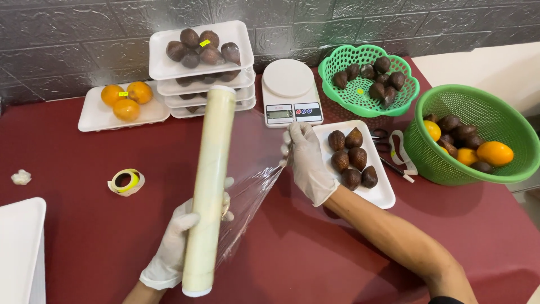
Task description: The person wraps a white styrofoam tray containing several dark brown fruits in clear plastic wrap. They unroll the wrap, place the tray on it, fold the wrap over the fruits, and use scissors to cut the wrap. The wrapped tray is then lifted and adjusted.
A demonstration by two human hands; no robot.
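The roll of cling film (211,188) stands nearly upright at the centre of the view, leaning slightly toward 1 o'clock, over the dark red table (315,259). The left hand (179,242), in a white glove, is wrapped around the roll's lower half, fingers closed on it. A clear sheet of film (256,169) stretches from the roll toward 2 o'clock, where the gloved right hand (306,163) pinches its free edge, fingers together on the film.

Just beside the right hand, at 3 o'clock, lies a white foam tray (382,191) with six brown snake fruits (351,160). At 12 o'clock from it sits a white kitchen scale (289,93). At 11 o'clock is a stack of foam trays (197,65) loaded with snake fruit, and left of that a tray of three oranges (125,101). A small green basket (368,79) with snake fruit stands at 1 o'clock, and a larger green basket (478,132) with oranges and snake fruit at 3 o'clock. Scissors (388,149) lie between tray and large basket. A roll of stickers (126,181) rests at 9 o'clock.
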